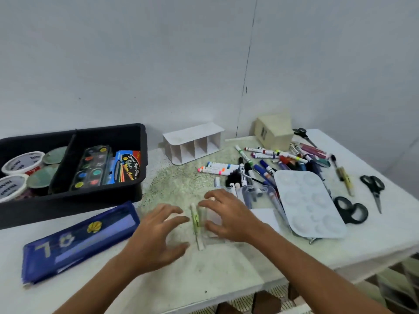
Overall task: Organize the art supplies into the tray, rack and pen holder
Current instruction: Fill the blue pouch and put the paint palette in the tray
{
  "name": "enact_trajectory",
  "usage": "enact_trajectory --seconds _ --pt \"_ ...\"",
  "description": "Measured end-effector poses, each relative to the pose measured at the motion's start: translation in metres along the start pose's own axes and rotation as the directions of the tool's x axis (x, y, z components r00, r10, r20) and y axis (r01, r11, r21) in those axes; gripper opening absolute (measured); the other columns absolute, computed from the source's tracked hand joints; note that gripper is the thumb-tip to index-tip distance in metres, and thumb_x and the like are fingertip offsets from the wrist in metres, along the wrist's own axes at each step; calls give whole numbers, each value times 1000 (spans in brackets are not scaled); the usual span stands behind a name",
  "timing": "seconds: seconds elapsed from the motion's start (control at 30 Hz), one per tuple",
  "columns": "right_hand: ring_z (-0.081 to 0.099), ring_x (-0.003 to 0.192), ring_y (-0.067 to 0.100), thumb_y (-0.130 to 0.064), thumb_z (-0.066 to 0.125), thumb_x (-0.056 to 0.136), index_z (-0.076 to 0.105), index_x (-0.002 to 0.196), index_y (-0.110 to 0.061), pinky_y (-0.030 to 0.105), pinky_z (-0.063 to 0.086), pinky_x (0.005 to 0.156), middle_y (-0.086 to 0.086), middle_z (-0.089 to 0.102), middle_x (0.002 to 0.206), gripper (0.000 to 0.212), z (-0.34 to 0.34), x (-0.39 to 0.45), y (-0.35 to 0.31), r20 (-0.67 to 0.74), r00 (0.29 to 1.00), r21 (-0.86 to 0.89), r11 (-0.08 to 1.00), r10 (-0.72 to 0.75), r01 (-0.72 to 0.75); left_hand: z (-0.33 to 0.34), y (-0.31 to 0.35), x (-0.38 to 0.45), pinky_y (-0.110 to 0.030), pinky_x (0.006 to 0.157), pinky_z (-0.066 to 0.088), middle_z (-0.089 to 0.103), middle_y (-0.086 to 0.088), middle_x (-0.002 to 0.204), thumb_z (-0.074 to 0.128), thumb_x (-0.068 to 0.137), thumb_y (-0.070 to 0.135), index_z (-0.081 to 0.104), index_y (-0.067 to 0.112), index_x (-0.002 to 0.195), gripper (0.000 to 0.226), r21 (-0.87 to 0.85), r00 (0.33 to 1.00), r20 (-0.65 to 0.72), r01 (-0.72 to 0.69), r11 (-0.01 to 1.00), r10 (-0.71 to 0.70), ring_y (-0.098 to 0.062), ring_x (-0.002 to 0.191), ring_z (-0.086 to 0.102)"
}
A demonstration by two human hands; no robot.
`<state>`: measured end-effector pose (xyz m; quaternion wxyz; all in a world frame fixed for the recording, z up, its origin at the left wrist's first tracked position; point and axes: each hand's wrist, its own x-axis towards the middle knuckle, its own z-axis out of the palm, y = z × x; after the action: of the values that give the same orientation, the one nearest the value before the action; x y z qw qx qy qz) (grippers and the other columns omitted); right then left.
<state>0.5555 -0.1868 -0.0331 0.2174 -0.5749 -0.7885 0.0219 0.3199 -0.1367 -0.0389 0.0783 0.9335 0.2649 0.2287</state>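
Observation:
A green-and-white marker lies on the table between my hands. My left hand hovers just left of it with fingers spread. My right hand rests over a clear plastic case to the marker's right, fingers loosely bent; whether it touches the marker I cannot tell. A black tray at the left holds paint tubs, a watercolour palette and a blue colour box. A white rack and a wooden pen holder stand at the back.
A heap of markers lies right of centre. A white mixing palette and black scissors sit at the right. A blue pencil case lies front left. The table edge runs close in front.

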Motion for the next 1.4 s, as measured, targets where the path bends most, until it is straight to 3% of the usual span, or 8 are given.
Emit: enact_trajectory --seconds 0.07,0.17,0.33,0.6,0.83,1.0,1.23,1.4 --pt "28 139 28 -72 47 80 40 143 -27 50 27 113 9 34 150 77 -20 -25 29 176 975 -97 988 137 -121 18 21 29 -51 105 37 43 -3 144 60 69 74 49 30 135 80 11 990 143 -3 1000 1 -25 136 34" --pt "-13 147 22 -86 49 65 7 152 -38 41 -8 116 1 -6 162 108 -45 -53 63 326 920 -201 967 219 -158 38 39 67 -57 115 -2 -8 0 160 53 54 92 9 37 152 120 93 914 396 58 994 -91 -23 146 -19" --pt "-39 137 26 -90 54 52 -11 150 -42 52 -21 113 5 -33 154 127 -60 -69 101 501 841 -238 967 204 -92 54 52 101 -64 110 -14 -35 1 153 66 46 87 -15 44 147 136 176 797 574 105 979 -188 -27 136 -39" --pt "-31 141 32 -90 55 50 -19 147 -42 64 -19 108 15 -33 153 131 -60 -61 115 575 806 -262 965 138 21 51 64 118 -61 110 -19 -39 0 151 58 31 90 -38 55 128 141 258 689 667 143 955 -284 -27 139 -33" --pt "-24 144 32 -89 57 55 -14 148 -42 55 -18 111 17 -27 155 126 -62 -55 114 516 851 -232 972 98 29 47 62 115 -55 117 -5 -21 1 157 49 34 94 -31 52 133 133 230 761 603 121 966 -239 -28 144 -19" --pt "-22 144 34 -89 57 56 -11 149 -44 56 -13 112 14 -26 156 124 -63 -30 102 480 874 -213 977 83 25 28 42 115 -57 114 -13 -23 -1 157 67 49 83 -26 47 141 136 299 778 570 103 949 -264 -25 143 -25" --pt "-15 145 36 -88 59 54 3 151 -40 57 -7 114 16 -17 159 122 -40 28 81 489 869 -232 972 72 50 0 9 117 -60 114 -9 -27 -4 156 79 55 64 -17 45 146 133 390 674 609 204 898 -418 -27 142 -27" --pt "-12 145 37 -85 63 54 7 151 -39 59 -5 114 15 -11 160 121 -31 55 74 533 844 -212 976 66 57 1 -10 106 -57 115 -10 -27 -2 156 80 61 53 -12 45 147 126 328 661 612 288 900 -434 -24 142 -29"
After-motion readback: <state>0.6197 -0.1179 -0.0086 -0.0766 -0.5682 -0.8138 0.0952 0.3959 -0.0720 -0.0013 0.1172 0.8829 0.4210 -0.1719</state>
